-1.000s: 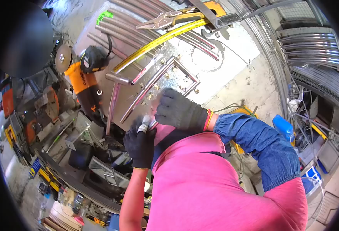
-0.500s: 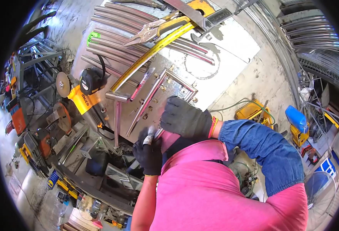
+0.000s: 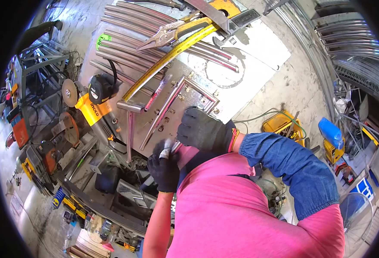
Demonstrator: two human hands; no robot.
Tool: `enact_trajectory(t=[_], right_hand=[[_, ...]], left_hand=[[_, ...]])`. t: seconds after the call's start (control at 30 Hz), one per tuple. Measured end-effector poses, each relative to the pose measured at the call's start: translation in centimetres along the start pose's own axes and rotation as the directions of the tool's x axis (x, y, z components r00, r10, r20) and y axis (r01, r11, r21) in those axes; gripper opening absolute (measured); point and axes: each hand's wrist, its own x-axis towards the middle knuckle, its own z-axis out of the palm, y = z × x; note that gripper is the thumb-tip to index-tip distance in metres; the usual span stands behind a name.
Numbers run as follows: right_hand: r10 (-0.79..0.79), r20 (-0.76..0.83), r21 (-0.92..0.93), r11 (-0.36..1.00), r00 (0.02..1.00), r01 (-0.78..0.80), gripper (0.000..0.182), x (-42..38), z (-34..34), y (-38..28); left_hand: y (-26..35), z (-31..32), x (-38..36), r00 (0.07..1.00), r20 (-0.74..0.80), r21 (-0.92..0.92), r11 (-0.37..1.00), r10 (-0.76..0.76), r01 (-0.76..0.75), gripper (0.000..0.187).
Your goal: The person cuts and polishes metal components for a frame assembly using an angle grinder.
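Observation:
My left hand [image 3: 163,167], in a dark glove with pale wrapping on one finger, is closed around the end of a metal tube [image 3: 176,147]. Just up and right of it is my right hand [image 3: 202,131], also gloved, its fingers curled into a grip over the same tube. Most of the tube is hidden by the hands, and whether it belongs to the frame beyond cannot be made out. That shiny tube frame [image 3: 166,112] lies on the metal worktable [image 3: 127,84], with small metal pieces around it. A red marker-like stick [image 3: 155,96] rests beside the frame.
Left of the frame lie a yellow angle grinder [image 3: 95,112] and a tape measure [image 3: 101,89]. Across the back are several metal tubes [image 3: 133,51], locking pliers [image 3: 161,36], a yellow measuring strip [image 3: 172,53] and an adjustable wrench [image 3: 230,41]. A yellow case [image 3: 284,122] stands at right.
Both hands have shifted very slightly left, still closed at the tube. The view has moved a little; the tools on the table lie as before.

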Motion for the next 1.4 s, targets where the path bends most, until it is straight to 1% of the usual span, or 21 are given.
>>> enact_trajectory(t=[0.13, 0.2, 0.3, 0.37, 0.4, 0.43, 0.47, 0.5, 0.53, 0.6, 0.63, 0.7, 0.77, 0.9, 1.03, 1.13, 1.23, 1.3, 1.33, 1.37, 1.4], right_hand=[[0.015, 0.001, 0.057, 0.998, 1.0, -0.015, 0.021, 0.2, -0.8, 0.1], [0.027, -0.019, 0.115, 0.993, 0.999, -0.025, 0.024, 0.6, -2.0, 0.0], [0.125, -0.074, 0.118, 0.986, 0.989, -0.116, 0.022, 0.9, -5.0, -0.8], [0.299, 0.066, 0.056, 0.951, 0.952, -0.303, 0.023, -0.3, -6.6, -1.3], [0.362, -0.094, 0.02, 0.932, 0.928, -0.361, 0.024, -1.2, -6.9, -1.6], [0.358, -0.094, 0.019, 0.934, 0.929, -0.357, 0.024, -1.8, -7.6, -1.7], [0.584, -0.026, 0.141, 0.806, 0.812, -0.575, 0.028, -2.5, -8.4, -1.8], [0.764, 0.069, 0.239, 0.612, 0.641, -0.754, 0.034, -3.0, -9.1, -1.7], [0.766, 0.066, 0.235, 0.611, 0.639, -0.756, 0.034, -3.7, -9.7, -1.5], [0.901, 0.316, 0.209, 0.239, 0.297, -0.948, 0.05, -4.7, -10.5, -1.2], [0.902, 0.314, 0.21, 0.239, 0.296, -0.948, 0.05, -4.9, -10.3, -1.0], [0.837, 0.526, 0.422, -0.103, 0.151, -0.9, 0.057, -5.1, -9.6, -0.1], [0.824, 0.55, 0.364, -0.091, 0.135, -0.927, 0.055, -3.6, -10.3, 0.5], [0.795, 0.597, 0.274, -0.077, 0.107, -0.959, 0.058, -2.8, -10.3, 1.4], [0.794, 0.605, 0.338, -0.194, 0.055, -0.921, 0.056, -1.8, -10.9, 1.3], [0.766, 0.642, 0.303, -0.203, 0.042, -0.931, 0.056, -1.4, -11.1, 1.6], [0.761, 0.644, 0.301, -0.158, 0.078, -0.941, 0.059, -2.0, -9.8, 1.7], [0.809, 0.545, 0.411, -0.029, 0.22, -0.911, 0.054, -2.9, -7.6, 1.3], [0.809, 0.546, 0.409, -0.03, 0.218, -0.912, 0.054, -3.2, -6.6, 1.0], [0.846, 0.454, 0.416, 0.076, 0.28, -0.906, 0.056, -3.3, -5.7, 0.7], [0.868, 0.358, 0.41, 0.183, 0.343, -0.893, 0.06, -2.9, -5.7, 0.7]], left_hand=[[1.3, -0.6, 1.0, 0.997, -0.073, -0.065, 0.998, -0.001, -0.004, 0.039], [1.9, -0.4, 1.1, 0.999, -0.034, -0.093, 0.995, -0.033, 0.03, 0.038], [2.3, -0.7, 2.0, 0.997, 0.036, -0.113, 0.991, -0.063, 0.066, 0.037], [2.5, -1.4, 2.8, 0.996, 0.061, -0.106, 0.992, -0.068, 0.074, 0.037], [2.7, -1.9, 3.1, 0.993, 0.099, -0.109, 0.991, -0.071, 0.082, 0.038], [2.9, -2.4, 3.5, 0.988, 0.136, -0.113, 0.99, -0.073, 0.089, 0.04], [3.3, -2.8, 3.7, 0.988, 0.134, -0.113, 0.989, -0.075, 0.09, 0.04], [3.8, -3.2, 4.1, 0.993, 0.1, -0.1, 0.992, -0.069, 0.079, 0.04], [4.3, -3.5, 4.4, 0.996, 0.067, -0.09, 0.994, -0.059, 0.065, 0.041], [5.5, -3.9, 6.2, 0.999, 0.054, -0.155, 0.988, 0.01, -0.001, 0.043], [6.1, -4.0, 7.4, 0.997, 0.037, -0.211, 0.975, 0.073, -0.064, 0.045], [7.4, -3.1, 10.1, 0.99, 0.092, -0.199, 0.976, 0.106, -0.086, 0.044], [8.7, -2.0, 12.5, 0.974, 0.141, -0.26, 0.956, 0.176, -0.135, 0.043], [9.7, -0.9, 15.0, 0.914, 0.392, -0.101, 0.993, 0.102, -0.068, 0.038], [9.6, 0.0, 15.5, 0.943, 0.324, -0.18, 0.983, 0.08, -0.021, 0.037], [9.9, -0.1, 15.9, 0.918, 0.395, -0.143, 0.989, 0.018, 0.042, 0.04], [10.1, -0.1, 16.0, 0.916, 0.401, -0.14, 0.986, -0.027, 0.09, 0.042], [10.4, -0.4, 16.2, 0.906, 0.421, -0.135, 0.985, -0.043, 0.11, 0.042], [10.6, -0.5, 16.3, 0.897, 0.439, -0.129, 0.983, -0.058, 0.127, 0.042], [10.4, -0.2, 16.0, 0.896, 0.441, -0.13, 0.983, -0.058, 0.128, 0.042], [10.3, 0.2, 15.7, 0.936, 0.352, -0.15, 0.986, -0.015, 0.072, 0.043]])
